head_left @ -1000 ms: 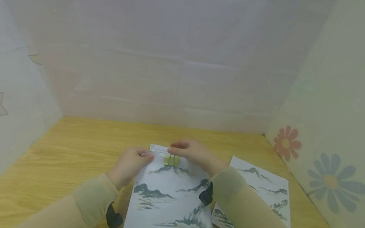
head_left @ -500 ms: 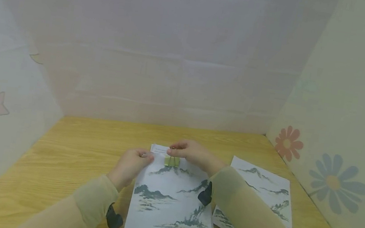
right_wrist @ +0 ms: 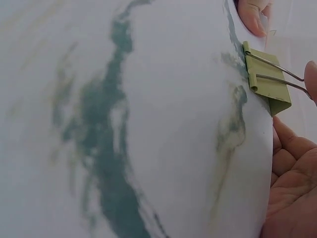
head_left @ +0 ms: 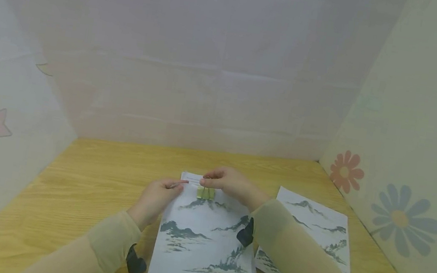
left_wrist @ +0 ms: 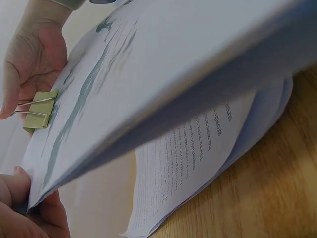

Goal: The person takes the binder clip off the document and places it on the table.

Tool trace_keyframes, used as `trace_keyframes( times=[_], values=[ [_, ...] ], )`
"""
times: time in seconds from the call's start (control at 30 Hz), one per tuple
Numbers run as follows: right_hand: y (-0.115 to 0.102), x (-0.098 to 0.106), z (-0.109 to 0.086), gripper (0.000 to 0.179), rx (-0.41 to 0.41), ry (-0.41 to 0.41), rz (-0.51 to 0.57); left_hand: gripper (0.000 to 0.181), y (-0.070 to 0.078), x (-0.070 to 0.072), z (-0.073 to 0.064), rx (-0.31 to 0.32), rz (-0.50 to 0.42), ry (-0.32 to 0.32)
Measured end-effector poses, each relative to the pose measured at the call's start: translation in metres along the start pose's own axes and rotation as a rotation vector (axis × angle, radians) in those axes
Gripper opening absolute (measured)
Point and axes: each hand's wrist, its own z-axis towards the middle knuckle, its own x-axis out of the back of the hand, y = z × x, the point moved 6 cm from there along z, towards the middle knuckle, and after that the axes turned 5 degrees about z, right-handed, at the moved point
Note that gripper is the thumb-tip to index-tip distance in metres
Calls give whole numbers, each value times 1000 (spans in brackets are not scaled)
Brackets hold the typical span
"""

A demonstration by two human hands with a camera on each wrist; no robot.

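Note:
A yellow-green binder clip [head_left: 206, 193] sits on the top edge of a sheaf of paper [head_left: 203, 241] printed with ink landscapes. My right hand [head_left: 232, 186] holds the clip by its wire handles; in the right wrist view the thumb [right_wrist: 311, 79] lies at the handle ends, and the other fingers are behind the paper. To the left of the clip, my left hand [head_left: 156, 197] pinches the sheaf's upper left corner between thumb and fingers. In the left wrist view the sheaf is tilted up, with text-printed pages [left_wrist: 183, 158] below it.
A second landscape-printed sheet [head_left: 316, 215] lies to the right, partly covered by my right forearm. Both rest on a wooden table [head_left: 80, 192]. Pale cloth walls [head_left: 217, 85] stand at the back and sides.
My left index finger now reaches a little farther right along the top edge. The right hand stays at the binder clip.

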Motion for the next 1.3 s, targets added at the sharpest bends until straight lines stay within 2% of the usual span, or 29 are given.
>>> trace_keyframes(
  times=[0.6,1.07,1.3],
  values=[
    [2,2,0,37,-21,56,21,25,0,-2,-1,20,-25,10],
    [2,4,0,32,10,118,102,24,-3,1,-2,21,-25,9],
    [-3,12,-1,34,43,150,108,24,-2,4,-3,20,9,27]
  ],
)
